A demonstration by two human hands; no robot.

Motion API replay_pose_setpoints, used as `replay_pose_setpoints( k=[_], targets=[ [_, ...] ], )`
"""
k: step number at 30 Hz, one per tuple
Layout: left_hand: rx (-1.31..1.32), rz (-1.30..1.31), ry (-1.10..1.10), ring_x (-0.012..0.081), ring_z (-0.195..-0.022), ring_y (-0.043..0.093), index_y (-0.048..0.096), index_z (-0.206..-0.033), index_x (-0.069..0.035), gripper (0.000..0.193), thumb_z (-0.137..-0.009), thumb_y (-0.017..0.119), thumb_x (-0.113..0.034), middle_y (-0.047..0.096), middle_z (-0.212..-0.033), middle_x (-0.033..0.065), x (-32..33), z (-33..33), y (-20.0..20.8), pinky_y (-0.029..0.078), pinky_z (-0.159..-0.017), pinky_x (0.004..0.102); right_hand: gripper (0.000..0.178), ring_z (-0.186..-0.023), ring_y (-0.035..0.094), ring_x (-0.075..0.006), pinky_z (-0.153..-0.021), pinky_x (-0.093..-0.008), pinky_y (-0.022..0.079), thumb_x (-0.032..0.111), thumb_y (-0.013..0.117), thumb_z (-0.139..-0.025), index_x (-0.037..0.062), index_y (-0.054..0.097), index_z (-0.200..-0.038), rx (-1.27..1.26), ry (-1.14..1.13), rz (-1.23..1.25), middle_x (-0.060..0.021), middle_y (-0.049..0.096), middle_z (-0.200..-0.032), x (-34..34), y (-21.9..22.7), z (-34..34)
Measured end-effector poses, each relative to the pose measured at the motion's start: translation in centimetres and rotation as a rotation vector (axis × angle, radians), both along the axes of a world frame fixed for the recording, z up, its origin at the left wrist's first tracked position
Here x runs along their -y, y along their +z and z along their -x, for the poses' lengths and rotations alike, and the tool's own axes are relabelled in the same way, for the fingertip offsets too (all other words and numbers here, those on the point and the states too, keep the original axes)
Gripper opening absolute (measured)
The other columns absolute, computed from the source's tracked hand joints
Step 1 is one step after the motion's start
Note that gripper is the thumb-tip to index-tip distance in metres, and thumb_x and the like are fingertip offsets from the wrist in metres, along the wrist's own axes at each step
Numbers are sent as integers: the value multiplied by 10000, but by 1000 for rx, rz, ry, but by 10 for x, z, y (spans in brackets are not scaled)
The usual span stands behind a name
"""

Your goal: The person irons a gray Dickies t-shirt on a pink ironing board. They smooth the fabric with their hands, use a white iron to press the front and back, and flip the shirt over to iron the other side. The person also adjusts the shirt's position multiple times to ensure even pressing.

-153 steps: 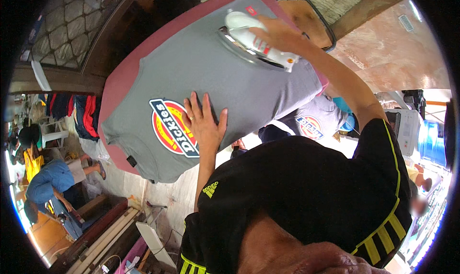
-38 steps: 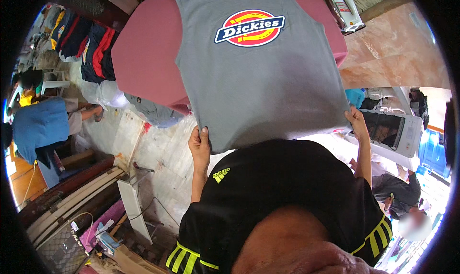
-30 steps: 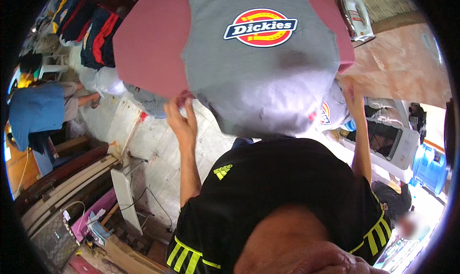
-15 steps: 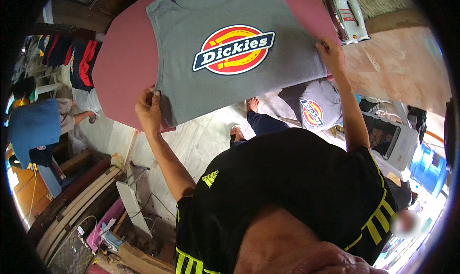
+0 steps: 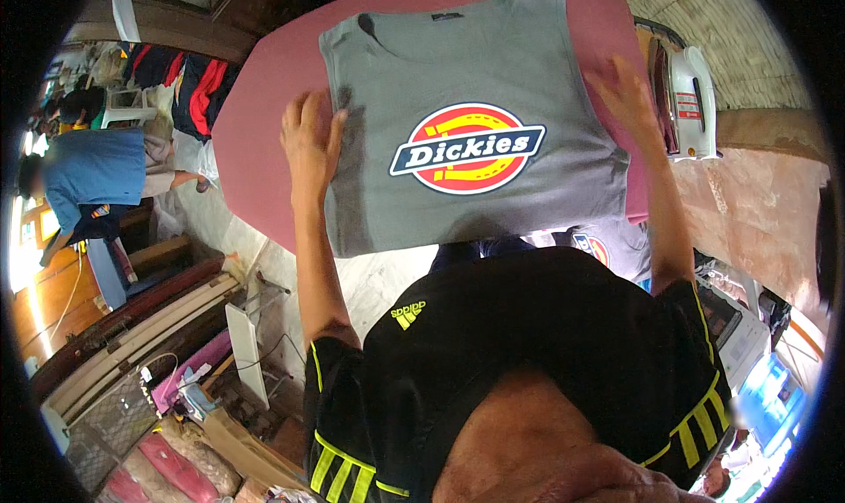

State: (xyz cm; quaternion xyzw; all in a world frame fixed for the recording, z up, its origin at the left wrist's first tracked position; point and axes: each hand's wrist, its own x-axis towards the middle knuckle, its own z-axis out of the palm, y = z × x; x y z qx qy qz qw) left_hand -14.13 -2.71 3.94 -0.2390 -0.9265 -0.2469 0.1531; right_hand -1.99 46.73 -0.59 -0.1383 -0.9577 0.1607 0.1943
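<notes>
A grey sleeveless shirt (image 5: 493, 72) with a round red, yellow and blue print lies flat on the dark pink ironing board (image 5: 264, 116), print side up. My left hand (image 5: 310, 142) rests flat on the shirt's left edge, fingers spread. My right hand (image 5: 627, 94) lies flat on the shirt's right edge near the board's side. Neither hand grips the cloth. A white iron (image 5: 685, 98) stands beyond my right hand, at the board's right end.
A person in a blue shirt (image 5: 92, 173) bends over at the far left near hanging clothes (image 5: 180, 80). Another printed grey shirt (image 5: 607, 243) hangs below the board's right side. Wooden planks and a wire basket (image 5: 106, 415) sit on the floor at lower left.
The shirt, held up by its lower corners a second ago, now lies spread on the board. My hands have let go of the hem and moved up onto its two sides.
</notes>
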Motion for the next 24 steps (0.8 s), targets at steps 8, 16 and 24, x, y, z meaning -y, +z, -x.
replay_pose_setpoints(
  k=[8, 16, 24],
  targets=[
    [53, 84, -440, 301, -1067, 602, 632, -1191, -84, 340, -905, 684, -260, 647, -1154, 120, -38, 163, -11, 469, -882, 401, 378, -1110, 596, -337, -966, -418, 458, 273, 675, -912, 43, 601, -1203, -317, 281, -88, -143, 645, -1155, 35, 2, 161],
    [276, -17, -451, 316, -662, 629, 679, -952, -70, 265, -926, 669, -333, 684, -774, 102, -45, 216, -23, 489, -610, 369, 283, -775, 639, -352, -634, -399, 512, 311, 672, -909, 44, 615, -984, -192, 462, -236, -127, 654, -859, 9, -2, 203],
    [-47, 94, -343, 309, -630, 617, 656, -850, -87, 321, -906, 661, -403, 636, -661, 113, -50, 211, -28, 468, -680, 381, 267, -811, 615, -349, -701, -424, 495, 295, 674, -909, 45, 595, -961, 71, 341, -77, -134, 646, -891, 21, 20, 199]
  ],
)
